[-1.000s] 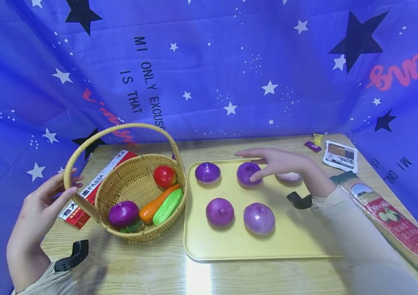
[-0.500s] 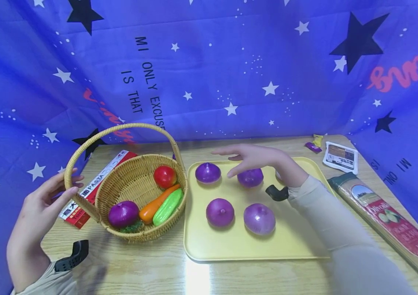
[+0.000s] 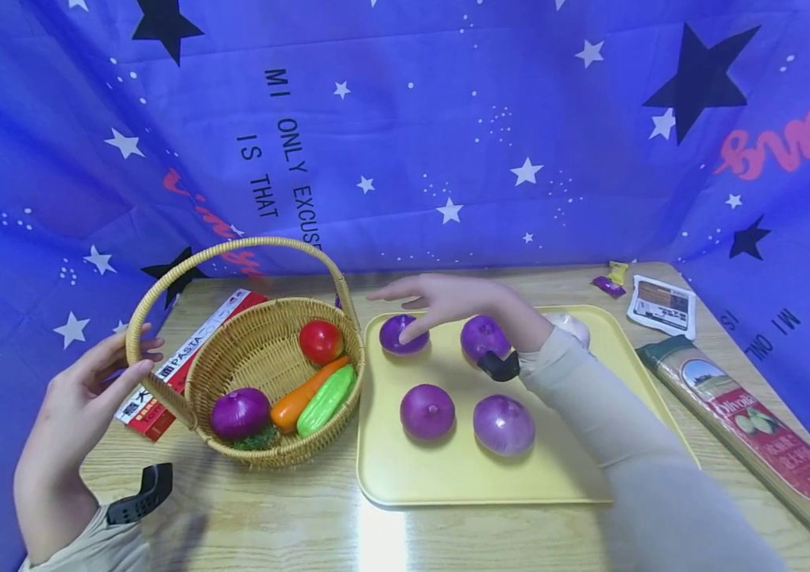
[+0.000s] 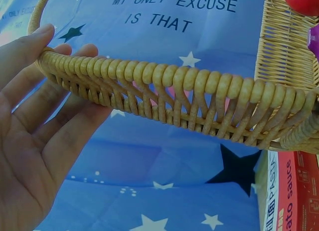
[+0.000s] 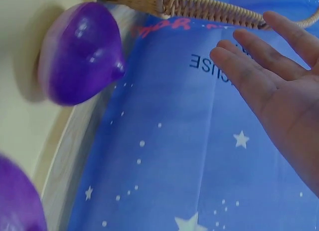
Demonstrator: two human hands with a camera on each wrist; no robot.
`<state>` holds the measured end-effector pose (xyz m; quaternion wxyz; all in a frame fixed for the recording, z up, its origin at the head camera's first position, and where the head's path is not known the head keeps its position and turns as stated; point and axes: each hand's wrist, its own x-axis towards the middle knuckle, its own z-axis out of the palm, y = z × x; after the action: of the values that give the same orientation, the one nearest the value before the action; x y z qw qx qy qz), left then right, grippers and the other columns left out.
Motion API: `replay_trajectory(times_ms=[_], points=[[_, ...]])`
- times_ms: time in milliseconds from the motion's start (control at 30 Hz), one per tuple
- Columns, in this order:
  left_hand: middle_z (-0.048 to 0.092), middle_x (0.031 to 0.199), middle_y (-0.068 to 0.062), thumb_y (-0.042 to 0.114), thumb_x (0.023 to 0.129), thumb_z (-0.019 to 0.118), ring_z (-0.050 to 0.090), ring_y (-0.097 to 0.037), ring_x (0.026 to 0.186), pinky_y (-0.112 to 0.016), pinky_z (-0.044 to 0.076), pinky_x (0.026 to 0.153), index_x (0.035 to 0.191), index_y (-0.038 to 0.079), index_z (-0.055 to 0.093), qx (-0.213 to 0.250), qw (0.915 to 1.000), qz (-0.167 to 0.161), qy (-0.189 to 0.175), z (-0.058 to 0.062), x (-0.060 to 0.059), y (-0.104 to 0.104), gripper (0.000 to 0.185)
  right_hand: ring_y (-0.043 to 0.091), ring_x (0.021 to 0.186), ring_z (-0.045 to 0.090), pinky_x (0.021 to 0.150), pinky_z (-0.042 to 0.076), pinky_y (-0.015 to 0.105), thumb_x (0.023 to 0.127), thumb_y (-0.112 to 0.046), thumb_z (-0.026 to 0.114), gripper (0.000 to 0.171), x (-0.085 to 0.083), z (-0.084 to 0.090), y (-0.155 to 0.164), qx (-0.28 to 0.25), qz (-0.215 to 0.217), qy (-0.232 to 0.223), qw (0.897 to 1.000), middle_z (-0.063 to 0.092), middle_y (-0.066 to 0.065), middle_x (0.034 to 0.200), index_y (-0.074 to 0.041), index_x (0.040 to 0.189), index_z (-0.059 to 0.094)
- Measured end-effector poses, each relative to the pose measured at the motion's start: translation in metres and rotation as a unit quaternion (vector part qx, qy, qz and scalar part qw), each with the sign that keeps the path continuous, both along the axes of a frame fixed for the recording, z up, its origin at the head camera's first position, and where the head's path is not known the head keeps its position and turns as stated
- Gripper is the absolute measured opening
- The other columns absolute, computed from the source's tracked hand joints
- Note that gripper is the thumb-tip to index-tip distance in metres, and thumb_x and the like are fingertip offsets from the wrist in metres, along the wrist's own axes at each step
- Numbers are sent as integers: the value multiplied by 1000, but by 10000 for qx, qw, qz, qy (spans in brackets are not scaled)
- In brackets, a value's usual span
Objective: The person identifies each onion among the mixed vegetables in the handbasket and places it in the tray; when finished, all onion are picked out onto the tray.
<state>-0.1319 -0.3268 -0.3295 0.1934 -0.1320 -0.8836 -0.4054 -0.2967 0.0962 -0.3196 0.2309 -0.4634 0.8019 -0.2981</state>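
Note:
A yellow tray [image 3: 448,477] holds several purple onions and a pale one [image 3: 571,324] at its back right. My right hand [image 3: 441,300] reaches left over the tray with straight fingers, hovering above the back-left purple onion [image 3: 401,337] [image 5: 79,61], holding nothing. Another purple onion [image 3: 482,337] sits just under my wrist. My left hand [image 3: 94,389] [image 4: 35,121] rests its straight fingers against the wicker basket's handle [image 3: 155,286] [image 4: 174,99]. The basket [image 3: 233,357] contains a tomato [image 3: 319,342], a carrot [image 3: 301,396], a cucumber [image 3: 326,399] and a purple onion [image 3: 239,413].
A red pasta box [image 3: 187,349] lies behind the basket. A long pasta packet [image 3: 755,425] lies at the table's right edge, with a small white packet [image 3: 661,303] and small wrappers [image 3: 608,280] behind it. Blue star cloth [image 3: 405,135] hangs close behind.
My right hand has moved left across the back of the tray, from the second purple onion to above the back-left one, uncovering the pale onion. The left hand has stayed on the handle.

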Motion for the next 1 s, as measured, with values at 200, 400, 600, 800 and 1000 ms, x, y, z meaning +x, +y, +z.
replay_trajectory(times_ms=[200, 400, 600, 800, 1000], points=[[62, 110, 26, -1, 91, 56, 58, 15, 100, 1, 43, 85, 131, 4, 53, 11, 10000, 15, -1, 0, -1, 1, 41, 20, 141, 32, 114, 35, 38, 84, -31, 71, 75, -3, 2, -19, -185, 282, -213, 9992, 35, 5, 152, -11, 146, 34], [62, 111, 26, -2, 91, 56, 58, 15, 100, 1, 43, 86, 131, 4, 53, 35, 10000, -26, 8, 0, -1, 1, 41, 24, 140, 35, 111, 40, 39, 85, -34, 69, 75, -4, 7, -33, -318, 411, -386, 9979, 36, 7, 151, -11, 146, 34], [62, 111, 25, -4, 91, 55, 58, 14, 102, 0, 43, 87, 132, 2, 52, 83, 9999, -77, 36, 1, -1, 0, 41, 24, 139, 37, 110, 42, 35, 84, -33, 70, 74, -2, 14, -43, -319, 399, -539, 9972, 38, 4, 150, -14, 146, 35], [61, 109, 28, -1, 91, 56, 58, 15, 100, 1, 43, 85, 129, 3, 54, 53, 10000, 4, -4, 0, -1, 0, 38, 18, 138, 39, 109, 42, 31, 85, -32, 69, 72, 1, 18, -56, -214, 467, -336, 9981, 39, 3, 150, -14, 146, 34], [60, 109, 29, 0, 92, 56, 58, 16, 100, 2, 43, 85, 129, 3, 54, 21, 10000, 48, -32, 1, 0, 1, 38, 15, 133, 43, 109, 43, 33, 84, -37, 69, 73, -1, 18, -70, -141, 550, 15, 9984, 42, 2, 148, -16, 146, 36]])
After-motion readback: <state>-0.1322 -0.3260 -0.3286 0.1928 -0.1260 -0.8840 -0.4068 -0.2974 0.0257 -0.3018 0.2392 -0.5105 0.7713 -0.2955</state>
